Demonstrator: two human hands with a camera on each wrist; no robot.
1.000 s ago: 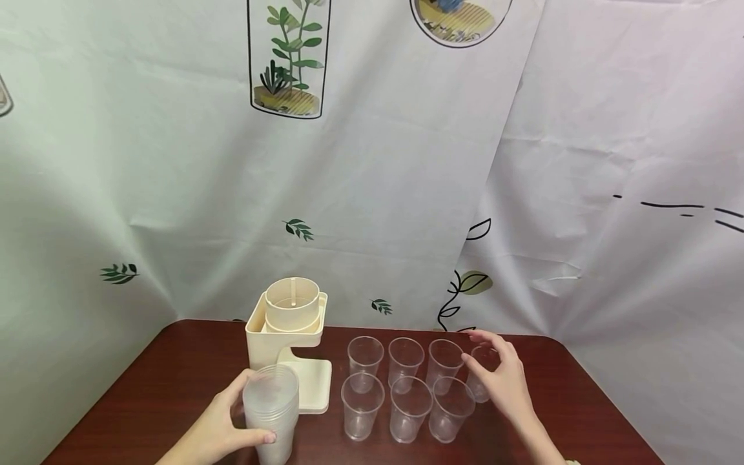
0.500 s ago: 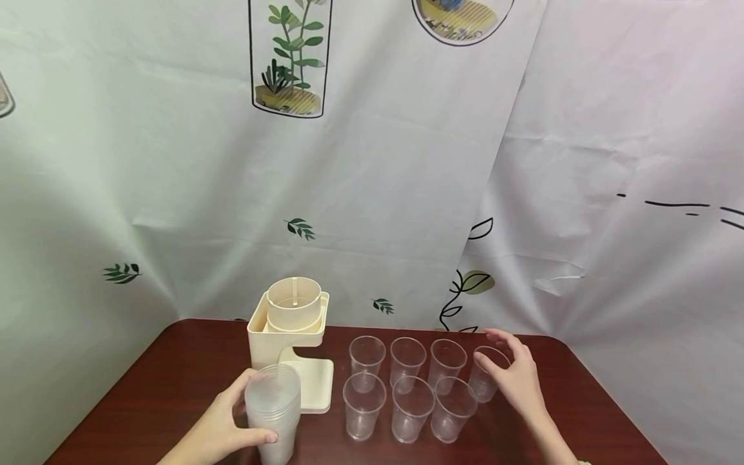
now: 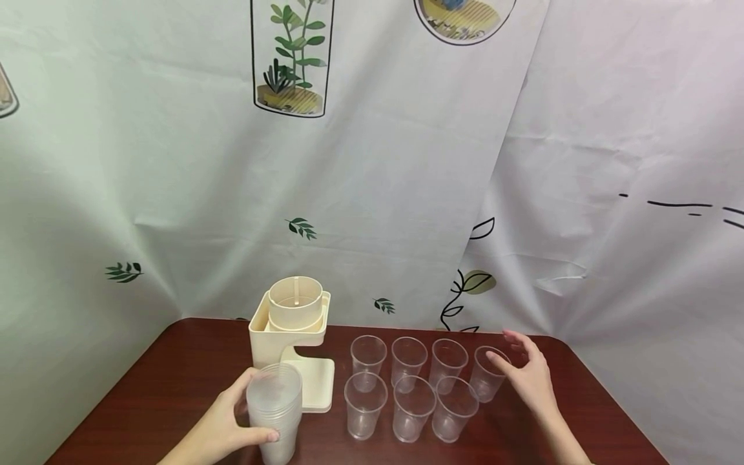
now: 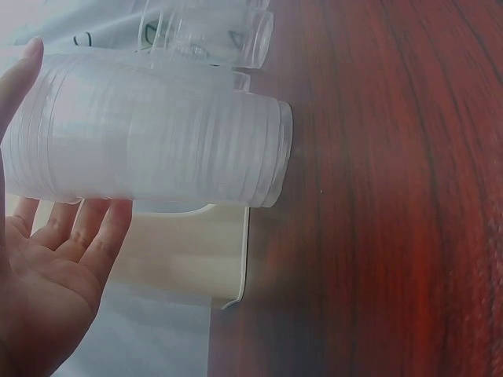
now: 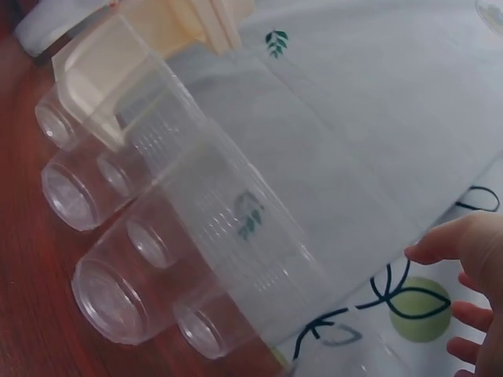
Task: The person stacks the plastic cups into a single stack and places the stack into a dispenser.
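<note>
My left hand (image 3: 223, 420) grips a tall stack of nested clear plastic cups (image 3: 274, 413) at the front left, thumb on the near side. In the left wrist view the cup stack (image 4: 157, 133) lies across the picture, with the fingers (image 4: 98, 228) along its side. Beyond my right hand's thumb, at the right end of the back row, stands a single clear plastic cup (image 3: 485, 382). My right hand (image 3: 531, 381) hovers just right of its rim, fingers relaxed and apart, holding nothing.
A cream cup holder (image 3: 290, 326) with a round top and flat base stands behind the stack. Several upright clear cups fill the back row (image 3: 367, 358); three more form the front row (image 3: 361, 416). A patterned white cloth (image 3: 372, 194) hangs behind the dark red table (image 3: 145, 394).
My right hand has drawn to the right, away from the end cup, which now stands uncovered and tilted less behind the fingers. My left hand keeps its grip on the cup stack.
</note>
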